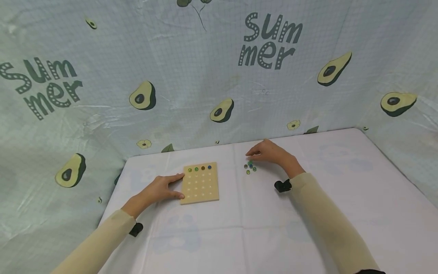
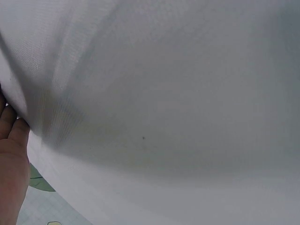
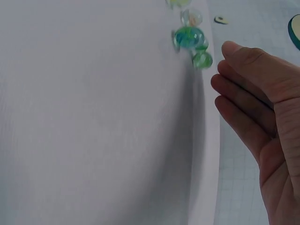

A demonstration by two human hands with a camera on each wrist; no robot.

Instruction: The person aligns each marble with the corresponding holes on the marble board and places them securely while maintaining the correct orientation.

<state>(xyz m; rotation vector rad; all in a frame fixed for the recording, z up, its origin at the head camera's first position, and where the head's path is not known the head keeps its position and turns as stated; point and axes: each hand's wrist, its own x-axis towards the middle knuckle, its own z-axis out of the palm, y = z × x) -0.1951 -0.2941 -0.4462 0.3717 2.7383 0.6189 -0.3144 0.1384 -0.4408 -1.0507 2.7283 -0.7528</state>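
Note:
A square pale wooden board (image 1: pixel 200 186) with rows of shallow hollows lies left of centre in the head view. Several glass marbles (image 1: pixel 196 169) fill hollows along its far row, in yellow-green, green, brown and blue. My left hand (image 1: pixel 159 190) touches the board's left edge, thumb and forefinger spread. Several loose marbles (image 1: pixel 248 172) lie clustered to the right of the board. Just beyond them hovers my right hand (image 1: pixel 268 152), fingers bent loosely. In the right wrist view, green and blue glass marbles (image 3: pixel 189 37) sit close to the thumb tip, and no marble shows between the fingers.
A white cloth (image 1: pixel 219 236) covers the table. Behind it hangs a pale curtain (image 1: pixel 184 76) printed with avocados and lettering. Black straps (image 1: pixel 283 185) circle both wrists. The left wrist view mostly shows white cloth (image 2: pixel 164 117).

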